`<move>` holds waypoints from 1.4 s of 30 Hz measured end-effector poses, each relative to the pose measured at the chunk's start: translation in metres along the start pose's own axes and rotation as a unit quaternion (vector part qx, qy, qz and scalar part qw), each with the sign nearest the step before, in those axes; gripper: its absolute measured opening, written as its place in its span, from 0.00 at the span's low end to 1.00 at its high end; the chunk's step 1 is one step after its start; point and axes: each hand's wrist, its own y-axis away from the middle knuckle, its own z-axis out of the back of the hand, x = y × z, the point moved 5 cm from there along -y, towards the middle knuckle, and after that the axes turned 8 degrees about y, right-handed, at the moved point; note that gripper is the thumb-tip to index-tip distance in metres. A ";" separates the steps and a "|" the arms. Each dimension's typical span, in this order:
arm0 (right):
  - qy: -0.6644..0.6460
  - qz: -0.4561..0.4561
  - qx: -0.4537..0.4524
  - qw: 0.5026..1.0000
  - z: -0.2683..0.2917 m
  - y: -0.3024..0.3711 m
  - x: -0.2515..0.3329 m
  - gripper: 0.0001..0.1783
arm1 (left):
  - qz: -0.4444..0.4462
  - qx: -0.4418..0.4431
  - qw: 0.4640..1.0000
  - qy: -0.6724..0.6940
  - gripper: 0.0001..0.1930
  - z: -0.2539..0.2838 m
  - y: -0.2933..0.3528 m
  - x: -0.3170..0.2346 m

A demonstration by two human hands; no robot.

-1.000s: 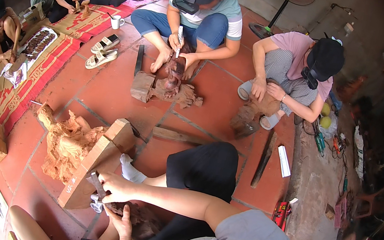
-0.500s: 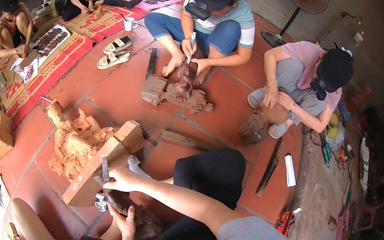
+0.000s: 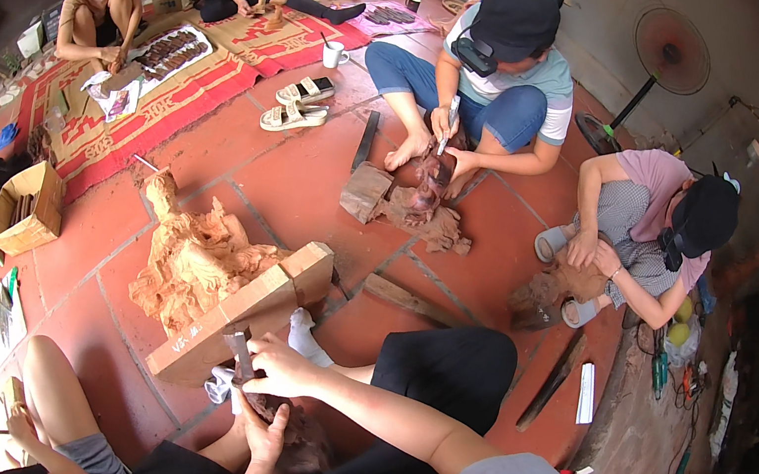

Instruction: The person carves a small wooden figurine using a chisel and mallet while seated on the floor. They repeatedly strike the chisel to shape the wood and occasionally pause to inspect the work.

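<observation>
My right hand (image 3: 279, 367) grips a flat grey tool that looks like a chisel (image 3: 236, 350), its pale lower end pointing down. Just below, my left hand (image 3: 263, 430) is closed around the upper part of a dark wood carving (image 3: 304, 447), close by the tool's lower end. The carving lies low between my black-trousered legs, mostly hidden by my arms and hands. Exactly where the tool meets the wood cannot be made out. Beyond my hands lies a squared wooden beam (image 3: 227, 337), and behind it a large pale carved wood figure (image 3: 195, 256).
Across the tiles, a person works a dark red carving (image 3: 421, 199); another, at right, handles brown wood (image 3: 558, 282). At lower left, a neighbour's hand (image 3: 17, 422) and knee are close. Around lie a wooden box (image 3: 28, 208), sandals (image 3: 299, 103), a dark strip (image 3: 551, 381) and a fan (image 3: 666, 54).
The whole view has shifted, so the room sits farther right. The tool in my right hand appears more foreshortened. A neighbour's hand now shows at lower left. Both my hands keep their hold.
</observation>
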 end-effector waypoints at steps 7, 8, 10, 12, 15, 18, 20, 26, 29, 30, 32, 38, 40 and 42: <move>-0.198 -0.178 0.131 0.955 0.010 -0.003 -0.015 0.14 | -0.022 -0.017 1.000 -0.001 0.55 0.004 -0.001 0.002; -0.168 -0.134 0.097 0.972 0.008 0.003 -0.008 0.13 | -0.024 -0.015 1.000 -0.003 0.55 0.002 0.000 0.002; -0.069 -0.056 0.055 0.995 0.005 0.004 -0.002 0.12 | 0.005 -0.007 1.000 -0.002 0.55 0.001 0.001 0.003; -0.087 -0.091 0.082 0.989 0.010 -0.006 -0.005 0.11 | -0.033 -0.021 0.999 -0.011 0.56 0.005 -0.003 0.012; -0.191 -0.238 0.145 0.941 0.010 -0.012 -0.028 0.13 | 0.007 0.004 0.999 0.038 0.54 0.000 0.001 -0.004; -0.128 -0.105 0.111 0.980 0.012 -0.008 0.000 0.15 | 0.029 0.008 1.000 -0.009 0.53 0.001 0.002 -0.010; 0.002 -0.039 0.087 0.995 0.001 0.000 0.007 0.14 | 0.041 0.013 0.999 0.020 0.53 0.001 0.002 -0.004; -0.133 -0.152 0.101 0.974 0.014 -0.011 -0.007 0.16 | 0.031 0.013 0.999 0.019 0.54 0.002 0.000 0.004; -0.064 -0.095 0.086 0.990 0.017 -0.003 0.011 0.16 | 0.016 0.001 1.000 -0.009 0.55 0.002 0.000 0.003; -0.018 -0.063 0.081 0.995 0.012 -0.001 0.013 0.15 | -0.009 -0.012 1.000 -0.018 0.56 0.002 -0.002 0.012; -0.015 -0.046 0.082 0.995 0.010 -0.004 0.008 0.14 | -0.006 -0.015 1.000 -0.012 0.56 0.004 -0.002 0.017; -0.099 -0.141 0.085 0.981 0.019 -0.011 0.005 0.12 | 0.031 0.016 0.998 0.055 0.53 -0.001 -0.002 0.016; -0.003 -0.012 0.024 1.000 0.001 0.000 0.015 0.13 | 0.009 0.011 0.999 0.044 0.53 0.001 -0.003 0.017; -0.013 -0.037 0.040 0.998 0.007 -0.004 0.016 0.13 | -0.001 -0.002 0.999 0.037 0.54 0.002 -0.004 0.024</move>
